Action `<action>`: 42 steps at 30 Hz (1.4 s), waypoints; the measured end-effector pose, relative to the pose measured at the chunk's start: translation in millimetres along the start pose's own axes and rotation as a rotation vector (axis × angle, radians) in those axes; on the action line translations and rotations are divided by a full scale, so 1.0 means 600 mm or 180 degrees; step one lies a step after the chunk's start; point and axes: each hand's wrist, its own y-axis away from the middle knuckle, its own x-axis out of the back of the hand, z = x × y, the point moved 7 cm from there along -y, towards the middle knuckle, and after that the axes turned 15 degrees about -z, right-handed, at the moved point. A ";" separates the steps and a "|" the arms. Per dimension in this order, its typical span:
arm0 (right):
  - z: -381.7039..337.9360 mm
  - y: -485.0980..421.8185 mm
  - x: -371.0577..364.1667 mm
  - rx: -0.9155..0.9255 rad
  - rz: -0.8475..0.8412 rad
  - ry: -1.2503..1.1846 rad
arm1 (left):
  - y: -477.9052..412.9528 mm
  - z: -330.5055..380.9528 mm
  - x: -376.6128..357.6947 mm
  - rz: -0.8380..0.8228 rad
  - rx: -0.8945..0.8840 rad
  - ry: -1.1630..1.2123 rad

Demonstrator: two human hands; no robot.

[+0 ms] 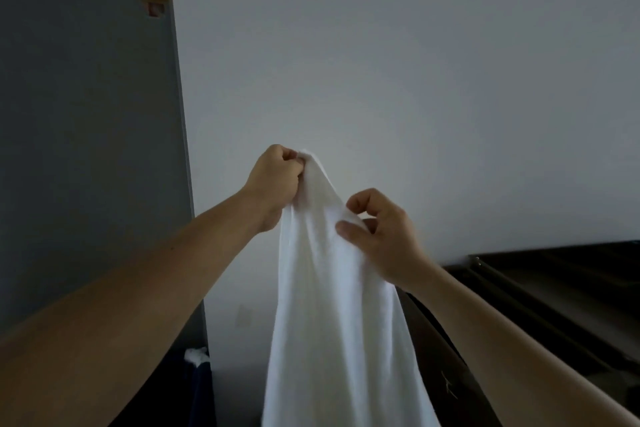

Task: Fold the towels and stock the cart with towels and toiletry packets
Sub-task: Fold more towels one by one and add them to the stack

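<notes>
Left forearm and right forearm, bare, near, raised toward a pale wall. White towel, one, hanging full length at centre between them. Left hand: fingers curled tight, gripping the top corner; right hand, lower and just right: thumb and fingers pinching the towel's edge.

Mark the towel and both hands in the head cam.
towel (332, 305), head view, middle of the hanging white cloth.
left hand (273, 184), head view, middle of the fist gripping the towel's top.
right hand (384, 236), head view, middle of the hand pinching the towel's edge.
</notes>
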 end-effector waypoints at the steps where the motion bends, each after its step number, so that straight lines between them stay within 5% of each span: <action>1: 0.001 0.005 -0.004 0.0040 -0.0036 -0.0074 | 0.002 -0.001 -0.006 0.0008 -0.0005 0.0166; 8: 0.030 0.017 0.002 -0.0439 -0.0289 0.0727 | 0.017 0.014 -0.052 -0.0273 -0.0484 -0.0374; 11: 0.071 0.039 0.006 -0.0818 -0.0250 0.0519 | 0.023 0.008 -0.055 -0.0209 -0.0593 -0.0491; 16: 0.122 0.098 -0.029 -0.1178 -0.1031 -0.0335 | 0.018 -0.003 -0.041 0.0020 -0.0636 -0.0447; 25: 0.190 0.170 -0.052 -0.1644 -0.1652 -0.0175 | -0.006 -0.052 -0.004 0.0295 -0.0251 -0.0335; 36: 0.223 0.169 0.006 -0.1616 -0.0698 0.0117 | 0.005 -0.116 0.004 -0.0172 0.0027 -0.1020; 42: 0.232 0.178 0.020 -0.1681 -0.0462 -0.0436 | 0.010 -0.153 0.010 -0.0640 0.0410 -0.0550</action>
